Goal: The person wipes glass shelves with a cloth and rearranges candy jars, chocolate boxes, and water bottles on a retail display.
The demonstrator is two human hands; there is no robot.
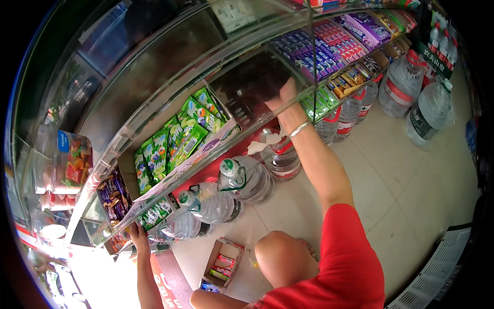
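My left hand (pixel 137 239) is at the front edge of the glass shelf (pixel 170 186), its fingers closed over that edge beside the near corner of an open carton (pixel 234 135). Green candy packets (pixel 177 135) lie loosely piled in this carton. My right hand (pixel 289 91), with a silver bracelet at the wrist, reaches over the shelf front into a dark compartment (pixel 244 77) to the right of the carton. Deep shadow hides the fingers, so I cannot make out what they touch. Rows of purple and pink small packs (pixel 314 51) stand just right of this hand.
Large water bottles (pixel 247 177) line the floor beneath the shelf, with more bottles (pixel 424 121) at the far right. An open small box (pixel 222 261) with a few colourful packs sits by my knee (pixel 283 257). A clear candy jar (pixel 74 159) stands at the left.
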